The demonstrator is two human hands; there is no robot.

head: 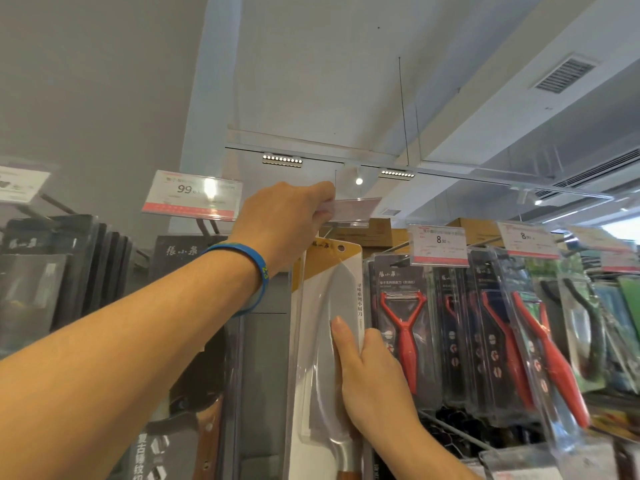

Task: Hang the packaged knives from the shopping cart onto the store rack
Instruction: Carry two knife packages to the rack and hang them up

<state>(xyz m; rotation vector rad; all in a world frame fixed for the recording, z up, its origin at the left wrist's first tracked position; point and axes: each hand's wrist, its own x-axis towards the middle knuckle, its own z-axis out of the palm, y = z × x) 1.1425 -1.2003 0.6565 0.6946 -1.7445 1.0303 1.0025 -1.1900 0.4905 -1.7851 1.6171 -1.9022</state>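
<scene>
One packaged knife (322,306) stands upright just left of the peeler packs (401,323), your right hand (374,375) clamped on its right edge, your left hand (284,223) pinching one clear price tag holder (353,209) above it.

Wall: a plain grey wall (86,81) fills the upper left.
Ceiling: a white ceiling (311,64), with a broad boxed beam (502,98) crossing on the right.
Vents: a louvred air vent (564,75) in the beam's underside; a long slot grille (595,171) lower down.
Light: two lit LED track lamps (282,159) and a small round spot (359,181) on a white rail (450,172), hung from thin wires (403,112).
Far right: a bright patch, too washed out to identify.
</scene>
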